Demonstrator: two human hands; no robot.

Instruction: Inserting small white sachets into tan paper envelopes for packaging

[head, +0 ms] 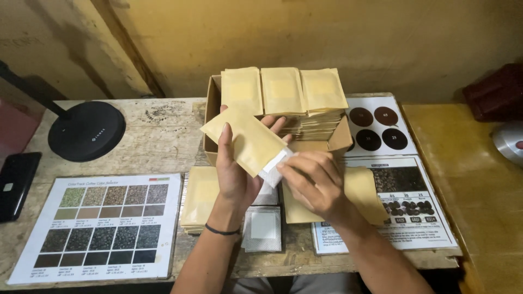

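**Kraft pouch and white filter bag held above the desk**

A worn wooden desk (158,136) carries a cardboard box (212,109) at the back centre, with three upright rows of tan kraft pouches (283,90) standing in it. Left of the box sits the round black base of a lamp (86,130), and a dark phone (16,185) lies at the far left edge. Two printed colour charts lie flat: one with a grid of bean swatches (103,226) at the front left, another with four dark discs and bean photos (403,179) on the right. A stack of flat kraft pouches (199,198) rests in front of the box on the left, and a second lot (365,190) lies under the right forearm. One small pile of white filter bags (262,228) sits between the forearms, partly hidden by the wrists.

The left hand (237,174) grips one kraft pouch (245,139) from behind, thumb along its left edge, fingers spread behind its upper side. The pouch is tilted, its open end lower right. The right hand (313,182) pinches a white filter bag (273,171) at that open end, touching the pouch. Both hands hover just in front of the box, over the stacks, which they partly cover.
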